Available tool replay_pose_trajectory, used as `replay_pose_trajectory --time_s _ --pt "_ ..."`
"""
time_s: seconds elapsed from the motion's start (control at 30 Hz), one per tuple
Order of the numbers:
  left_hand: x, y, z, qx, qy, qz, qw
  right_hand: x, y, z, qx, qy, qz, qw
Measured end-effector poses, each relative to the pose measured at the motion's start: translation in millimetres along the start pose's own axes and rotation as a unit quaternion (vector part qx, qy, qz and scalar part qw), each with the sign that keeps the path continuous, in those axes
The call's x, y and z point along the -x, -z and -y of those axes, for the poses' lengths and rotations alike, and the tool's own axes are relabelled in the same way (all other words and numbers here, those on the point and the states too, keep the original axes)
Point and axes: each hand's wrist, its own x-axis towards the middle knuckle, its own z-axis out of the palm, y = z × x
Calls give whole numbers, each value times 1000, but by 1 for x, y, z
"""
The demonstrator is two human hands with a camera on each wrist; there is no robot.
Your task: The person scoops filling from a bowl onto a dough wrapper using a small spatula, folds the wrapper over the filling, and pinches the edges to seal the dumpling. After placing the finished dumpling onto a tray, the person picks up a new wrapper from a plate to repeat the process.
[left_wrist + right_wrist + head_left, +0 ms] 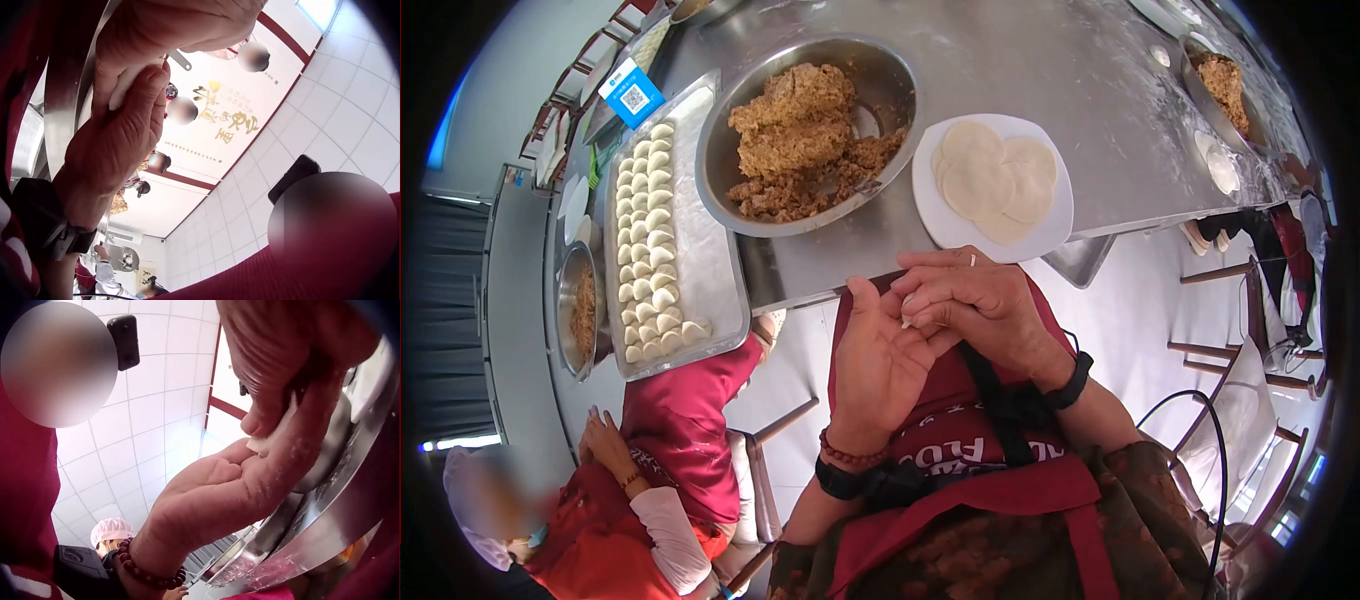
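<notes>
A pale piece of dough [278, 431] lies between my two hands, mostly hidden; a small white edge of it shows in the head view. My left hand [885, 370] is palm up with its thumb standing free, its fingers stretched out beneath the dough. From above, my right hand [990, 305] pinches the dough, and its thumb [150, 84] presses against the piece in the left wrist view. Both hands are in front of the table edge. Just beyond them, a white plate [924, 205] bears several round dough wrappers [975, 175].
A large steel bowl [805, 228] of minced filling [795, 120] stands left of the plate. Beside it, a metal tray [710, 250] carries rows of folded dumplings [645, 230]. Another person [625, 510] sits at my left. Chairs [1230, 370] stand at the right.
</notes>
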Motion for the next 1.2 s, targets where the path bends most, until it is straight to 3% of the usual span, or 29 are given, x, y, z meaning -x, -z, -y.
replay_pose_trajectory --time_s 0.2,0.3,0.4,0.6,0.8,1.0,1.2 --pt "-2 6 3 47 -34 -5 998 -4 -2 7 -41 -33 -46 998" --pt "-2 9 5 106 -51 42 992 -3 -4 8 -18 -19 -50 998" --pt "-2 2 6 47 -58 -7 997 -2 -7 2 -40 12 -70 997" --pt "1 -4 4 -14 -36 -18 999 0 0 3 27 13 -45 999" --pt "3 2 2 -46 -29 -21 998 -2 -1 10 -33 -47 -56 997" --pt "3 10 9 2 -45 -2 999 2 -1 -4 -50 4 -11 999" --pt "0 13 11 62 -31 9 998 -2 2 5 -7 26 -27 999"
